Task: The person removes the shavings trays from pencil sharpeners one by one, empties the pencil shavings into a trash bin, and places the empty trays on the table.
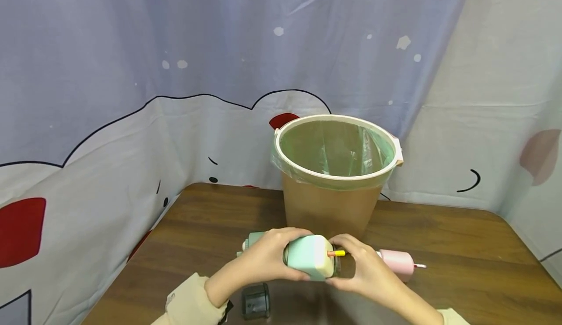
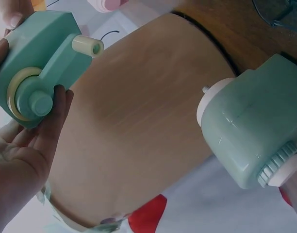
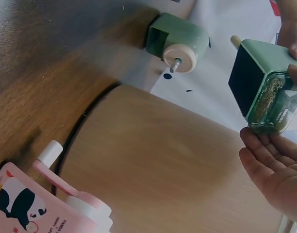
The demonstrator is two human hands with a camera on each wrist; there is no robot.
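Observation:
Both hands hold a mint-green hand-crank pencil sharpener (image 1: 305, 256) in front of the bin. My left hand (image 1: 272, 255) grips its left side, thumb below and fingers above. The crank, with its cream handle (image 2: 88, 46), faces the left wrist camera. My right hand (image 1: 366, 269) grips the other end, fingertips at the clear shavings drawer (image 3: 274, 103), in which brown shavings show. A short orange-and-yellow stick (image 1: 337, 253) juts from the cream face. Behind the left hand is a second green sharpener (image 3: 180, 39) with a dark opening.
A tan waste bin (image 1: 331, 203), lined with a greenish bag, stands behind the hands on the wooden table (image 1: 448, 237). To the right lies a pink sharpener (image 1: 396, 262) with a panda print. A dark see-through container (image 1: 256, 301) sits near the left forearm. Patterned curtain (image 1: 210, 139) surrounds the table.

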